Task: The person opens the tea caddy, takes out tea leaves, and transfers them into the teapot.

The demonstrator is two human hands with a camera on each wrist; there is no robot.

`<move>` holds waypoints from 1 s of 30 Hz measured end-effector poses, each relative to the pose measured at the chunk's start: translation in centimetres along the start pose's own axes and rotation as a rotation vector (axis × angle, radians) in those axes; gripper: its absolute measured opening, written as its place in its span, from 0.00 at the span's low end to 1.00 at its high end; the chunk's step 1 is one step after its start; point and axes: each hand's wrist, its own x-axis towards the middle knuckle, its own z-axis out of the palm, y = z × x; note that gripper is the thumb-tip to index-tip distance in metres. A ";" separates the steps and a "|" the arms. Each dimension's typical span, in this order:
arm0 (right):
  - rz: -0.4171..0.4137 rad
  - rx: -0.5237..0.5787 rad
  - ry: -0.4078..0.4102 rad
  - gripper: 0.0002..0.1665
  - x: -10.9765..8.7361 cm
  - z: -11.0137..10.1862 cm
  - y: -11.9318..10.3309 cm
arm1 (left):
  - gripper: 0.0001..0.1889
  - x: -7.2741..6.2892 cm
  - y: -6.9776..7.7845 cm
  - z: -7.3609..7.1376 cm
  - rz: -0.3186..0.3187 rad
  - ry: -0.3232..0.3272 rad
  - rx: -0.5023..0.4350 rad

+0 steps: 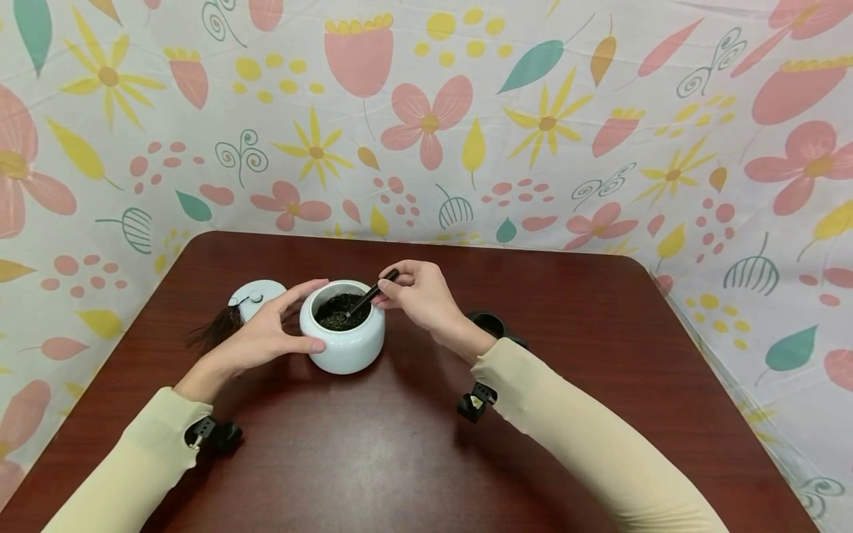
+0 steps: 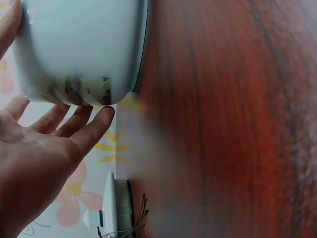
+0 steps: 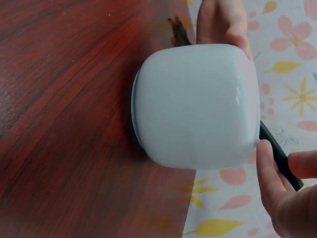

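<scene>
A white ceramic jar (image 1: 343,354) stands upright on the table, its mouth uncovered, with dark dried tea leaves (image 1: 328,317) inside. My left hand (image 1: 261,334) steadies it from the left, thumb at the near side and fingertips against the far side; the left wrist view shows several fingers (image 2: 94,131) along its wall. Between thumb and fingers, my right hand (image 1: 424,297) pinches the black handle of a small spoon (image 1: 375,291). The spoon slants down over the jar's rim, its metal end among the leaves. From the right wrist, only the black handle (image 3: 278,153) shows; the jar wall hides the rest.
Left of the jar lies its white lid (image 1: 269,289) with a knob and a dark tassel (image 1: 221,327), partly behind my left hand. A black cup-like container (image 1: 489,323) sits behind my right wrist. A patterned cloth (image 1: 426,178) hangs behind the dark wooden table (image 1: 413,459).
</scene>
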 end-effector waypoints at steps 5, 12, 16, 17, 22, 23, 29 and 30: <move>0.020 0.048 0.025 0.07 0.1 -0.6 0.3 | 0.50 0.0 0.0 0.0 -0.001 -0.002 -0.005; 0.033 0.104 0.048 0.07 0.1 -1.1 0.3 | 0.50 0.0 0.0 -0.1 -0.003 -0.002 0.003; 0.025 0.114 0.056 0.07 0.0 -1.5 0.3 | 0.50 0.0 0.0 0.0 0.001 -0.004 -0.007; 0.021 0.117 0.057 0.08 0.0 -1.6 0.3 | 0.50 0.0 0.0 0.0 0.000 -0.004 -0.007; 0.002 0.124 0.067 0.11 -0.1 -1.8 0.4 | 0.50 0.0 0.1 0.0 -0.005 -0.002 -0.003; -0.004 0.126 0.068 0.11 -0.1 -1.9 0.4 | 0.50 0.0 0.1 0.0 -0.006 -0.002 -0.004; -0.051 0.137 0.081 0.09 -0.2 -1.8 0.6 | 0.50 -0.1 0.1 0.0 -0.004 -0.001 -0.007; -0.059 0.138 0.083 0.09 -0.2 -1.8 0.7 | 0.50 -0.1 0.1 0.0 -0.004 -0.001 -0.008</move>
